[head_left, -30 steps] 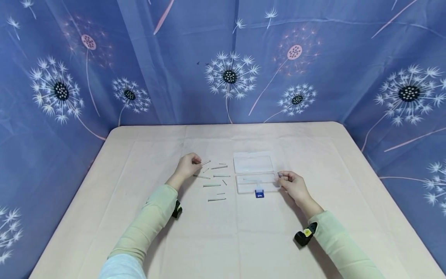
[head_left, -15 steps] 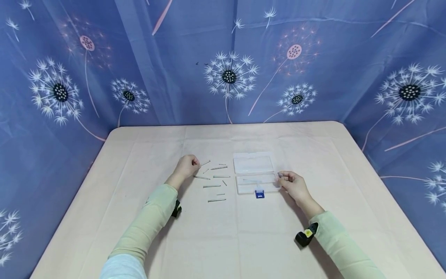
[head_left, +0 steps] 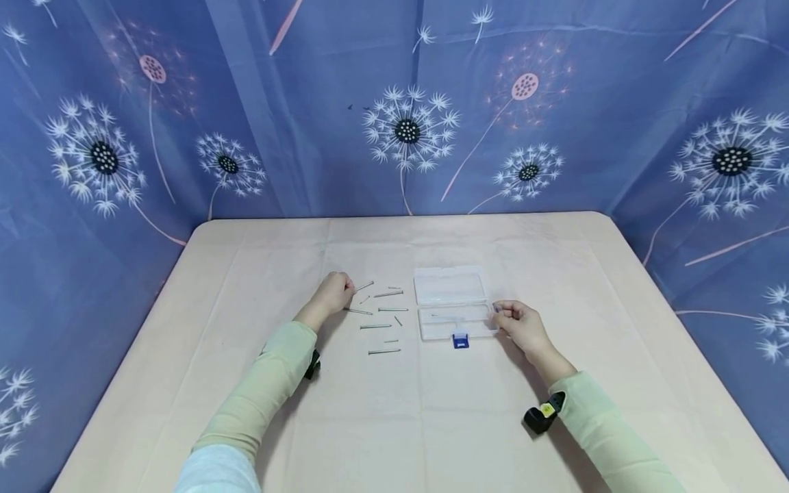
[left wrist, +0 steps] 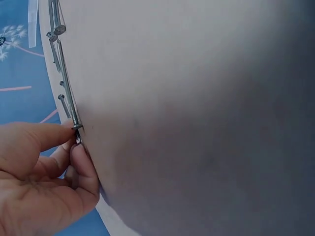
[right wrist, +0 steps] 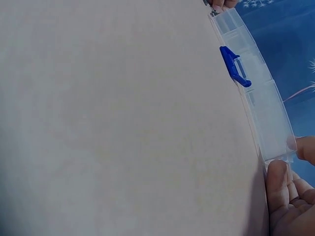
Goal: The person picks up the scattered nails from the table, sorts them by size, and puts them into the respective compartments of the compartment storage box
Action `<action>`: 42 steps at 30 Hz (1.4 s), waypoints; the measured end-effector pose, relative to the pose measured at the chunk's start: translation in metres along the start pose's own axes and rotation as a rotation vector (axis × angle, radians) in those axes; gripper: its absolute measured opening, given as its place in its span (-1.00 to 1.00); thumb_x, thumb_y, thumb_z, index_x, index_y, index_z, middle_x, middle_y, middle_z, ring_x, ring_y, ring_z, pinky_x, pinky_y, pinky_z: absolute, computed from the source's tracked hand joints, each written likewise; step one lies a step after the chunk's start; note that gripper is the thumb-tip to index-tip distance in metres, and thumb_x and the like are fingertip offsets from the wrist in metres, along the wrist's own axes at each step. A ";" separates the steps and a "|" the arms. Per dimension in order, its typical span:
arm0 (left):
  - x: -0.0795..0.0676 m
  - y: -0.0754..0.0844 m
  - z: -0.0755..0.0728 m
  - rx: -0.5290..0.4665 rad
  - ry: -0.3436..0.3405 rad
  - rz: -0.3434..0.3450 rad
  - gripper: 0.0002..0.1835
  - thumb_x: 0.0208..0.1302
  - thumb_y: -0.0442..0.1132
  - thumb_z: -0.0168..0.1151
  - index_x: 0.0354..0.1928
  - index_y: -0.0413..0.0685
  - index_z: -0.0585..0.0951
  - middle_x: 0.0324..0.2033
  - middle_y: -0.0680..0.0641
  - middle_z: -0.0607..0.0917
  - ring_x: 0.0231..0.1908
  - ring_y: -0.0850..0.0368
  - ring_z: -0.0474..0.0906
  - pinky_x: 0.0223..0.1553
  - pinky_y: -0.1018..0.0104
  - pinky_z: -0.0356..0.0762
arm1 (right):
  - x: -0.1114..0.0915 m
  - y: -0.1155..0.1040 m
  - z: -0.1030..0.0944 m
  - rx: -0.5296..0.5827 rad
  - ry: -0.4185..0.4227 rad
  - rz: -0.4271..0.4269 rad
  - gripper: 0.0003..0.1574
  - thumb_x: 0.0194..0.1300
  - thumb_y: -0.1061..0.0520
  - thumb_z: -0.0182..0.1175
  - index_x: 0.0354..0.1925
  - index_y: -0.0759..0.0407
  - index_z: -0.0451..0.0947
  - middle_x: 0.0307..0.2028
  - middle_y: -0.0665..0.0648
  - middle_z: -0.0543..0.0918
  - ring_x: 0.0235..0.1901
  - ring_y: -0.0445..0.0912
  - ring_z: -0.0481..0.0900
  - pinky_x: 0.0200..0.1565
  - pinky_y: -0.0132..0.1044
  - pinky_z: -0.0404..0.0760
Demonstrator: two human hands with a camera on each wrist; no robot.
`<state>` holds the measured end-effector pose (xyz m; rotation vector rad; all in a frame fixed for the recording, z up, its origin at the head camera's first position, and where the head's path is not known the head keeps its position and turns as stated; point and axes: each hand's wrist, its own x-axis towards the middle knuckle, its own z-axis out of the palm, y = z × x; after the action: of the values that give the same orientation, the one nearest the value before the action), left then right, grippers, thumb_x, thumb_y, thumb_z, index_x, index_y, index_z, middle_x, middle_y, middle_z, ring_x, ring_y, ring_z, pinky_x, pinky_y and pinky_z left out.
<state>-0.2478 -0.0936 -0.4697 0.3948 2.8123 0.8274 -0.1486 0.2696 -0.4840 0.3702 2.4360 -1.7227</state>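
My left hand (head_left: 333, 293) pinches the near end of a nail (head_left: 365, 285) at the back left of a loose group of nails. In the left wrist view, thumb and forefinger meet right beside the head of another nail (left wrist: 68, 86). A clear plastic storage box (head_left: 439, 333) lies to the right of the nails, its lid (head_left: 450, 286) folded back and a blue latch (head_left: 460, 341) at its front. My right hand (head_left: 520, 329) grips the box's right end, thumb and forefinger on opposite sides of the wall. A small nail (head_left: 436, 315) shows inside the box.
Several long nails (head_left: 384, 352) and short nails (head_left: 397, 320) lie spread between my left hand and the box. A pale cloth covers the table (head_left: 431, 438). A blue dandelion-print curtain (head_left: 308, 137) hangs along the back and sides.
The left fingers have drawn in closer around the near end of the nail at the back left. My right hand keeps its grip on the box end.
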 end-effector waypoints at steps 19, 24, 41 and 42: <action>-0.005 -0.002 -0.008 -0.411 0.004 -0.171 -0.78 0.44 -0.40 -0.18 -0.09 -0.46 0.41 -0.24 -0.32 0.61 -0.32 0.09 0.56 -0.29 0.40 0.58 | 0.001 0.003 -0.001 -0.001 0.009 -0.005 -0.49 0.30 0.23 0.11 0.14 0.48 0.35 -0.39 -0.13 0.50 -0.47 -0.36 0.44 -0.42 -0.56 0.52; 0.000 -0.009 -0.005 -0.752 0.036 -0.246 -0.73 0.45 -0.45 -0.20 0.02 -0.59 0.34 -0.31 -0.30 0.62 -0.45 0.27 0.57 -0.31 0.50 0.62 | 0.000 0.002 -0.001 -0.004 0.023 -0.004 -0.51 0.30 0.23 0.11 0.13 0.46 0.36 -0.41 -0.13 0.50 -0.49 -0.36 0.44 -0.45 -0.55 0.50; 0.001 -0.007 -0.006 -0.941 0.078 -0.173 -0.71 0.39 -0.41 -0.01 0.05 -0.52 0.38 -0.11 -0.37 0.66 -0.41 0.33 0.64 -0.25 0.53 0.62 | 0.000 0.000 0.002 -0.035 0.026 0.007 -0.51 0.27 0.22 0.11 0.12 0.44 0.39 -0.38 -0.08 0.51 -0.47 -0.33 0.46 -0.43 -0.53 0.50; 0.001 -0.006 -0.006 -0.950 0.076 -0.162 -0.70 0.38 -0.42 0.00 0.05 -0.53 0.38 -0.14 -0.35 0.67 -0.42 0.33 0.64 -0.26 0.53 0.62 | 0.000 0.000 0.002 -0.036 0.024 0.004 -0.50 0.27 0.21 0.11 0.13 0.45 0.38 -0.37 -0.08 0.52 -0.47 -0.33 0.46 -0.43 -0.53 0.50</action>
<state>-0.2515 -0.1010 -0.4682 -0.0238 2.1071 1.9678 -0.1489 0.2676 -0.4844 0.3929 2.4781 -1.6796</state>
